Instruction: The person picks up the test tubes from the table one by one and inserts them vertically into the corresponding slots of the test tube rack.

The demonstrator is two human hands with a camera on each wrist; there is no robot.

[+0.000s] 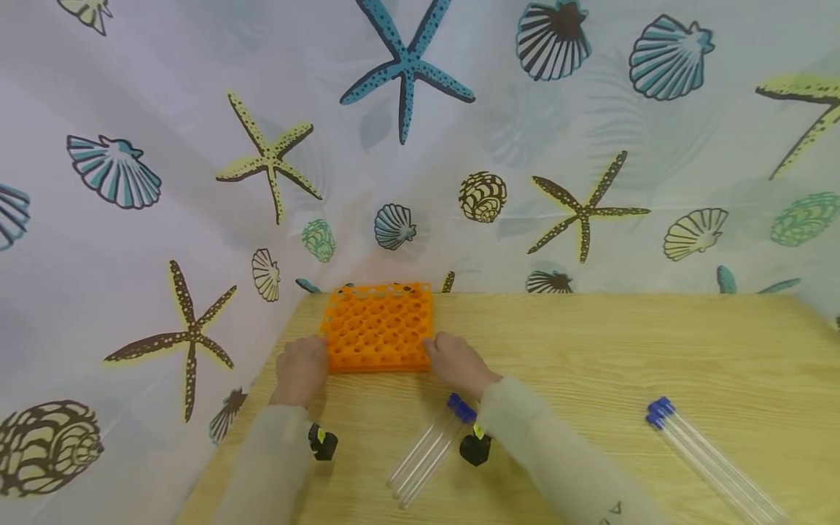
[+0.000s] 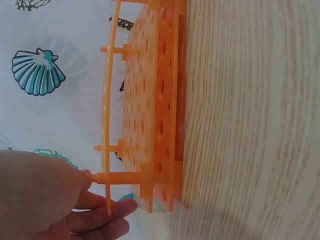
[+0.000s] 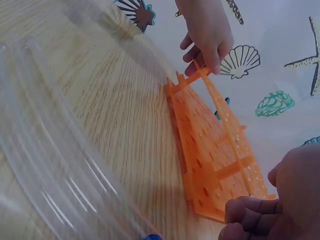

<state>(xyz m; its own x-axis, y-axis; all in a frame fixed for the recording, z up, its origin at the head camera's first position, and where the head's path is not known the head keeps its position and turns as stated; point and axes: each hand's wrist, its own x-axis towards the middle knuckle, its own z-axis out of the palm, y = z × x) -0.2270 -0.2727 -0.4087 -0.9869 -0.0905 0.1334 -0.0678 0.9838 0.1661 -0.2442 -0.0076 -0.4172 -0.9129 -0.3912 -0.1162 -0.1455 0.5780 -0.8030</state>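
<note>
An orange test tube rack (image 1: 377, 328), with rows of round holes, stands at the back left of the table. At its left front corner is my left hand (image 1: 302, 370); in the left wrist view the thumb presses by a corner post and the fingers reach under the top plate. My right hand (image 1: 459, 361) holds the opposite corner, its fingers (image 3: 242, 207) curled at the top plate's edge in the right wrist view. No tubes stand in the rack's holes. Between my forearms lie clear test tubes (image 1: 423, 459) with blue caps.
More blue-capped clear tubes (image 1: 715, 459) lie side by side toward the right front of the wooden table (image 1: 590, 350). A white cloth (image 1: 446, 146) printed with shells and starfish hangs behind the table and along its left side, close to the rack.
</note>
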